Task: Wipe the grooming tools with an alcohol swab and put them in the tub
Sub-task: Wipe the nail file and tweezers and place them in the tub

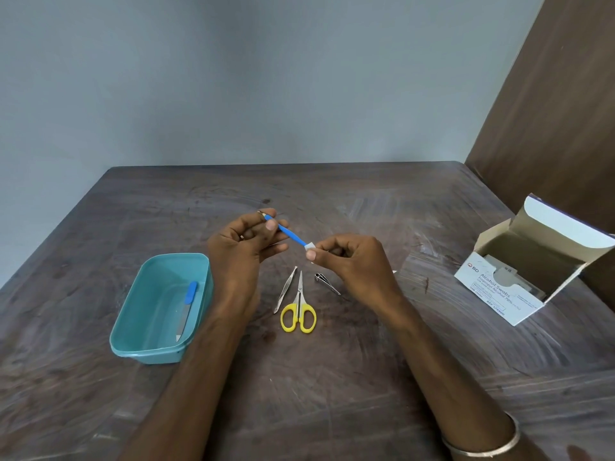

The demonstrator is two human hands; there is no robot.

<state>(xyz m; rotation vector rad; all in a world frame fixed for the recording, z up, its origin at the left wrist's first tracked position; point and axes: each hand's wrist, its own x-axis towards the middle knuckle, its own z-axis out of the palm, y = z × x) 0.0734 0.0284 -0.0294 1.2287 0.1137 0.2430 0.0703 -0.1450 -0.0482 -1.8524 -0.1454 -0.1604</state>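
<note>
Head view: left hand (244,239) pinching far end of a slim blue-handled tool (288,231), thumb and fingertips closed on it, held up above the desk (366,377). Right hand (349,257) closed on a small white alcohol swab (310,246), swab wrapped round tool's near-right end. Step in hand, by the look of it: wiping this tool. To do well: keep left pinch firm so tool does not spin, draw swab along full length rather than dabbing one end, roll tool to reach all sides, then swap grip to cover the part hidden under left fingers. Long axis running from upper left to lower right, slightly tilted down toward the right hand; working tip at the left end mostly hidden by fingers, shape unclear. Teal tub (133,327) on desk just left of left forearm, already holding a blue-handled nail file (187,309) lying lengthwise. Not yet wiped, judging by position: tweezers (285,289), yellow-handled scissors (299,314), nail clipper (326,282), side by side on desk below the hands. Open alcohol swab box (499,291) well apart at right.
</note>
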